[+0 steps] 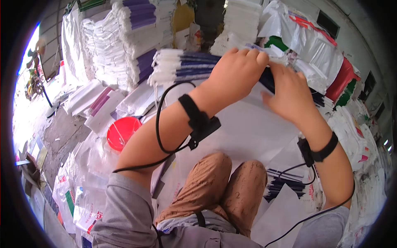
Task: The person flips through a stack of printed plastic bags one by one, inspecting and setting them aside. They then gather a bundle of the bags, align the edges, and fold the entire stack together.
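Both hands are raised near the top middle, over a stack of folded dark blue and white sheets (194, 63). My left hand (240, 74) has its fingers curled down at the stack's upper right; what lies under them is hidden. Close beside it on the right, my right hand (289, 91) has its fingers apart, with the thumb stretched out to the left. Its fingertips are by the dark folded edge of the stack. Below the hands is a broad pale sheet surface (231, 128).
A red bowl (122, 133) stands at the left. Tall stacks of white bags (108, 49) rise behind it. More bagged bundles (310, 49) are at the upper right. Dark strips (285, 186) lie beside the right knee. Plastic bags (82, 194) cover the lower left.
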Motion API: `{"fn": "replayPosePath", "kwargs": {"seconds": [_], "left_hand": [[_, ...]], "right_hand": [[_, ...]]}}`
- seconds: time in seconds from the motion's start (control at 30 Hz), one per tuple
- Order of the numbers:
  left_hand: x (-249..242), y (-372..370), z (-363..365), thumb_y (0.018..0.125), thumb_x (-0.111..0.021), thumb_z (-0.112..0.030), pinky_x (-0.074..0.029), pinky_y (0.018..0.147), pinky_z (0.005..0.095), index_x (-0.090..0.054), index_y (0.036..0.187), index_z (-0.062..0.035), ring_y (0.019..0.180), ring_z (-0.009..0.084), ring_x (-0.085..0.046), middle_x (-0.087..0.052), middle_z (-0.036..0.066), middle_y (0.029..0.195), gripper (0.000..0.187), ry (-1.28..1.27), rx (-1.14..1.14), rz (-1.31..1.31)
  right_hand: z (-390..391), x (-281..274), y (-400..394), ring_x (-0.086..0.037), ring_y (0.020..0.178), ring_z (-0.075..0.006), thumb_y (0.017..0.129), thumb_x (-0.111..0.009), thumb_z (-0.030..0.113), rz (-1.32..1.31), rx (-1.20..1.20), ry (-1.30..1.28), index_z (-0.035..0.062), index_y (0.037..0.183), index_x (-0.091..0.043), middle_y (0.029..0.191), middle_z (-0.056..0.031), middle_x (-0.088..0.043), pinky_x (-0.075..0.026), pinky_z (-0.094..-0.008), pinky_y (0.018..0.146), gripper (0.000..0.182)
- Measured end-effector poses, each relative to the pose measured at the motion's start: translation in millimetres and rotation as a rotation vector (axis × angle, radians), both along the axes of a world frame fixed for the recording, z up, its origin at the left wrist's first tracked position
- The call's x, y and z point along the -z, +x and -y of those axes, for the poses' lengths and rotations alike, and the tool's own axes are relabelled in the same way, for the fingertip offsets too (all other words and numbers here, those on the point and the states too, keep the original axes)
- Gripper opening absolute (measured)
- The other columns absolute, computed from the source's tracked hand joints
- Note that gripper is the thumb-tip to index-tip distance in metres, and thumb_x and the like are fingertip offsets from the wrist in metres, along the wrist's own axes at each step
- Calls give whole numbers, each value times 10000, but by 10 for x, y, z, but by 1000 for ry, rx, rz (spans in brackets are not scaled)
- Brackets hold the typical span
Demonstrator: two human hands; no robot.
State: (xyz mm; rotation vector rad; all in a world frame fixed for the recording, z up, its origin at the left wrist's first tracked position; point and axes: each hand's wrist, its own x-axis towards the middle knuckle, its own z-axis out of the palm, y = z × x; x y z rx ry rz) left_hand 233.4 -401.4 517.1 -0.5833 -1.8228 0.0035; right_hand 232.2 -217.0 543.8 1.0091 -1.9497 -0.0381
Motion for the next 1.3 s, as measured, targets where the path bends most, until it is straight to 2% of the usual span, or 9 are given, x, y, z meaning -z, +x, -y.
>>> {"fn": "replayPosePath", "kwargs": {"seconds": [0.1,0.27,0.47,0.53,0.6,0.77,0.93,1.17,1.3], "left_hand": [[-11,-51,-3,791,-657,-107,-446,780,370,-518,1013,-55,874,275,-628,-602,84,884,267,-34,-1,-17],[-240,61,547,779,-747,-305,-507,741,451,-606,964,-55,864,346,-657,-671,136,859,342,3,-148,260],[-183,5,286,778,-755,-280,-499,737,433,-612,919,-72,861,318,-660,-666,102,828,288,-20,-71,265],[-151,9,341,776,-757,-267,-492,755,430,-610,912,-81,906,299,-657,-671,80,865,273,-4,-98,301],[-108,2,492,758,-771,-200,-482,818,403,-653,963,-101,1011,279,-636,-689,61,962,257,-42,-109,-213],[1134,314,1167,765,-741,-20,-439,932,429,-635,1115,-77,1109,341,-570,-637,123,1164,370,688,-15,-392],[2932,340,985,789,-766,-86,-467,934,419,-634,1123,-73,1055,348,-589,-630,136,1108,359,879,38,210],[3242,196,807,756,-800,-124,-464,849,400,-614,1047,-56,931,301,-577,-614,111,1011,351,1062,159,473],[3338,180,720,744,-797,-83,-471,793,390,-609,928,-67,880,293,-587,-632,88,919,264,960,259,302]], "right_hand": [[16,-180,-166,-659,861,-379,767,-739,216,300,218,36,70,1102,-628,904,-185,-685,-501,-467,756,382],[-287,-484,-275,-644,845,-390,789,-726,222,417,55,75,31,1032,-640,891,-200,-672,-498,-438,746,320],[9,-427,-245,-629,815,-352,771,-747,182,481,-23,38,-40,1022,-626,890,-200,-666,-489,-379,748,357],[30,-515,-290,-645,828,-324,768,-756,162,598,154,91,-38,1046,-636,920,-200,-673,-494,-363,767,363],[-130,-623,-418,-651,834,-297,770,-755,161,502,89,103,-34,1066,-639,934,-195,-680,-494,-352,781,374],[-614,-1083,-496,-635,865,-169,798,-741,133,339,165,-45,-23,1140,-639,954,-99,-700,-481,-299,825,389],[-1120,-1513,-577,-612,893,-159,870,-713,169,396,185,-125,-32,1165,-624,1004,-64,-678,-475,-289,844,368],[-1565,-1763,-411,-604,962,-176,884,-718,194,223,226,-164,-56,1187,-607,1067,-91,-666,-456,-291,908,408],[-1614,-1806,-319,-590,1010,-174,892,-722,207,263,279,-200,-73,1192,-595,1115,-90,-651,-437,-293,940,429]]}}
